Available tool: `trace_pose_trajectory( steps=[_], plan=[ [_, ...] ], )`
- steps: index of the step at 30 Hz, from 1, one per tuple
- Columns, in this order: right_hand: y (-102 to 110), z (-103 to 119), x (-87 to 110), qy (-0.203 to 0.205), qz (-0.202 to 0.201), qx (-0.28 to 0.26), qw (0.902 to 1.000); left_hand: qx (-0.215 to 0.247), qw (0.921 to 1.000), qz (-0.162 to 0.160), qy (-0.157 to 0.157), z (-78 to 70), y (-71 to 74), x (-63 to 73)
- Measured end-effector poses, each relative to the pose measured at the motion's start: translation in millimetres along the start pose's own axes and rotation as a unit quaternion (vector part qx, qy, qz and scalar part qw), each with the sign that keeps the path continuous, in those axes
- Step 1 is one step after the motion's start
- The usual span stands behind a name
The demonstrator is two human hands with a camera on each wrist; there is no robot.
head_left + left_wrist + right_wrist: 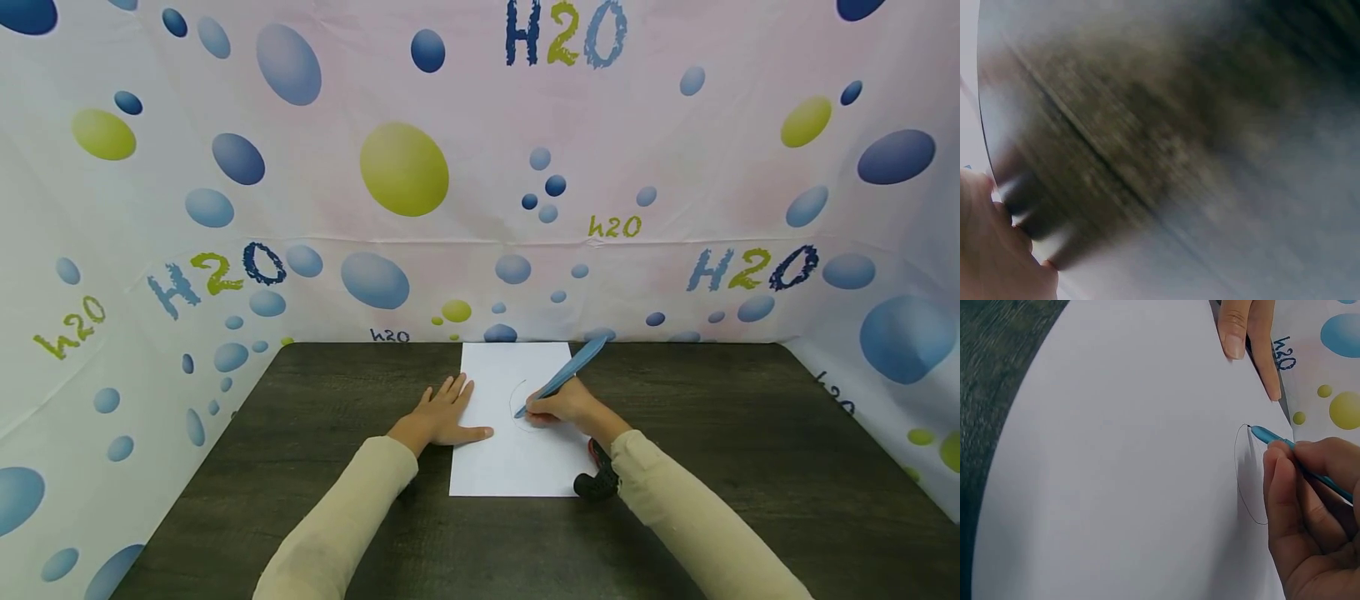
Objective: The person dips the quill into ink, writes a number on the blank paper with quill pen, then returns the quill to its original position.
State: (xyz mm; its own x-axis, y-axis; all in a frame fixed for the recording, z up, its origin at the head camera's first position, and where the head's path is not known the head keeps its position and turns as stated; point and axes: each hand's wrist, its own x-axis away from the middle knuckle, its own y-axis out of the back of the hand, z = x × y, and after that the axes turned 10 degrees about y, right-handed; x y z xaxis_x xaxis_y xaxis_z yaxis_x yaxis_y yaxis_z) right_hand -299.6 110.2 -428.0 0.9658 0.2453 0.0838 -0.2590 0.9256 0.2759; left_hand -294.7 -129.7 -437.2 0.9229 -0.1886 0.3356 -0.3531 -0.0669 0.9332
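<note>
A white sheet of paper [510, 471] lies on the dark table, bearing a thin curved line [1236, 469], like part of a circle. My left hand [441, 414] rests flat with spread fingers across the sheet's left edge, its thumb on the paper. With my right hand [561, 403] I pinch a blue pen [576, 363] whose upper end is long and feather-shaped. In the right wrist view the pen's tip meets the paper at one end of the line. Only part of the left hand [997, 250] shows in the left wrist view, beside the blurred tabletop.
The dark wood-grain table [352, 375] extends on both sides of the sheet. A black device [596, 483] sits under my right wrist, by the paper's lower right corner. Behind the table hangs a white backdrop [480, 208] with blue and green dots and lettering.
</note>
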Motion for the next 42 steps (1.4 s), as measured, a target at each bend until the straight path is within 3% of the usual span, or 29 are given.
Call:
trace_pose_trajectory(
  steps=[6,9,14,24,29,42],
  plan=[
    [1,-1,2.0,0.007,0.02,-0.001,0.9998,0.006,1.0,0.001,0.0,-0.1,0.5,0.3],
    [2,0,3.8,0.003,0.014,-0.03,0.9995,0.003,1.0,0.001,0.001,0.0,-0.1,0.1],
    [8,6,4.5,-0.003,-0.017,-0.088,0.996,-0.003,1.0,-0.001,0.003,0.6,-2.7,-0.7],
    [22,14,4.9,-0.013,-0.1,-0.115,0.9883,0.0,1.0,-0.003,-0.001,-0.3,-0.7,1.4],
    [38,14,10.7,-0.007,-0.126,-0.107,0.9863,0.002,1.0,-0.002,-0.004,-0.7,0.8,2.9],
    [86,6,39.6,0.011,-0.118,-0.099,0.9879,0.002,1.0,0.002,-0.005,-1.0,2.4,3.6]
  ],
)
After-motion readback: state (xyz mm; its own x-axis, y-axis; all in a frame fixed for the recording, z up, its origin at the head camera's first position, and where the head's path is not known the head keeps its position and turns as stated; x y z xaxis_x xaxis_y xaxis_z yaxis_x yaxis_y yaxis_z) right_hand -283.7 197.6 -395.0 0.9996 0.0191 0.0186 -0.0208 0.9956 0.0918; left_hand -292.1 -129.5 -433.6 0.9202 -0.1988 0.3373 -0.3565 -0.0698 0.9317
